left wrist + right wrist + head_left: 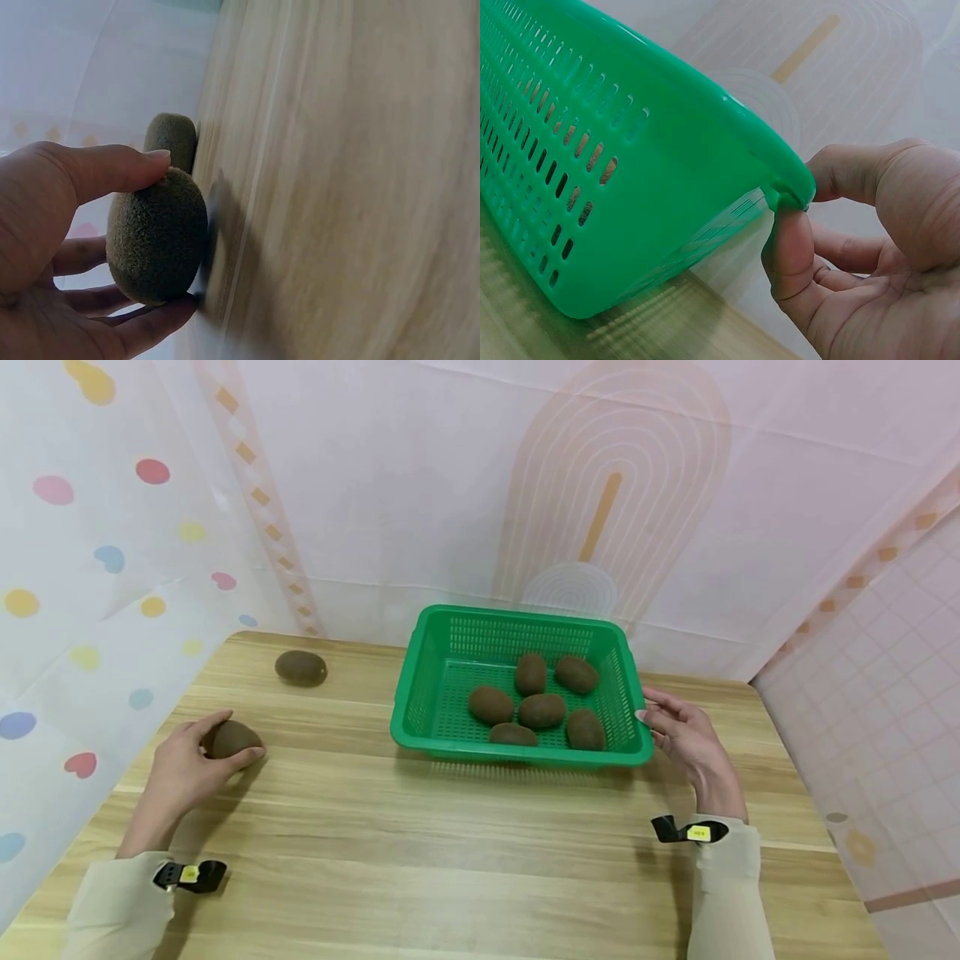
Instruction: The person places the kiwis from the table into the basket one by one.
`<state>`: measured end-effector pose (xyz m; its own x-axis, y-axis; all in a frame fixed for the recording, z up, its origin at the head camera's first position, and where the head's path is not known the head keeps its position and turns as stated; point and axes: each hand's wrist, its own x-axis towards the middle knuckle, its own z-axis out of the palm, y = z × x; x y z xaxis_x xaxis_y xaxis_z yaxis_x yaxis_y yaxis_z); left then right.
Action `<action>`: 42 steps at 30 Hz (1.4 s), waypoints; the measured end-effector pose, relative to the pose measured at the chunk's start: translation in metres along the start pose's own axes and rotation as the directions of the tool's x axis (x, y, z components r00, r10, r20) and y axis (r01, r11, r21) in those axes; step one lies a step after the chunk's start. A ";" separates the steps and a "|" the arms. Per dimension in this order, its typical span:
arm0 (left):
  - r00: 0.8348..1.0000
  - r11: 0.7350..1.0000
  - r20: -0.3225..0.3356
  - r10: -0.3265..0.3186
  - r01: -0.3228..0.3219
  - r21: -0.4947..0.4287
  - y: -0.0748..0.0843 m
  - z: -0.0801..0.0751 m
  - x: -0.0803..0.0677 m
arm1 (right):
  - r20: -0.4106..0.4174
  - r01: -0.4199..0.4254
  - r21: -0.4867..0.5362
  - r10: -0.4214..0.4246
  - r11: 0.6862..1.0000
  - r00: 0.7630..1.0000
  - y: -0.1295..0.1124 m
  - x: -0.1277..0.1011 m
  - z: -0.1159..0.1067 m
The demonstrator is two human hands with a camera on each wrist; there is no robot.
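On the left part of the table, my left hand (183,764) grips a brown, fuzzy kiwi (232,740) between thumb and fingers. In the left wrist view this kiwi (157,236) is close over the wood, its shadow beside it. Another kiwi (301,668) lies behind it, nearer the back edge. With thumb and fingers, my right hand (686,739) pinches the right rim of a green plastic basket (525,756). Several kiwis (542,711) rest inside, gathered toward its right half. The right wrist view shows the thumb over the rim (799,176) and a finger beneath it.
The wooden table (450,852) meets a patterned cloth backdrop (390,485) at the back, with more cloth along the left and right sides. Wood surface stretches between the left hand and the basket. A strap with a black device (198,876) circles each wrist.
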<state>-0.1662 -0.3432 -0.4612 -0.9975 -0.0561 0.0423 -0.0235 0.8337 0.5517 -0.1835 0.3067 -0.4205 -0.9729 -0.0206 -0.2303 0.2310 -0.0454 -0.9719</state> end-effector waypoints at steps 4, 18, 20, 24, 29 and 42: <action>1.000 1.000 -0.002 -0.002 0.002 -0.005 0.002 0.001 0.001 | 0.000 -0.003 -0.006 0.003 1.000 1.000 0.000 0.000 0.001; 0.998 0.993 -0.038 0.050 -0.054 -0.105 0.023 0.004 0.004 | -0.003 -0.004 -0.005 0.004 1.000 1.000 0.000 0.002 0.004; 0.996 0.990 -0.060 0.065 -0.072 -0.123 0.027 0.005 0.004 | -0.002 -0.001 -0.009 0.001 1.000 1.000 0.000 0.002 0.004; 0.995 0.982 -0.073 0.070 -0.081 -0.169 0.036 0.007 0.006 | -0.003 0.003 -0.010 -0.003 1.000 1.000 0.000 0.002 0.004; 0.996 0.975 -0.064 0.063 -0.075 -0.211 0.048 0.010 0.009 | -0.004 0.006 -0.009 -0.006 1.000 1.000 0.001 0.002 0.003; 0.995 0.952 -0.061 0.083 -0.097 -0.290 0.078 0.021 0.014 | 0.001 0.012 -0.009 -0.012 1.000 1.000 0.002 0.000 0.001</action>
<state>-0.1832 -0.2679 -0.4349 -0.9901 -0.0199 0.1388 0.0940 0.6401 0.7626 -0.1830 0.3060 -0.4221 -0.9756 -0.0215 -0.2186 0.2193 -0.0366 -0.9750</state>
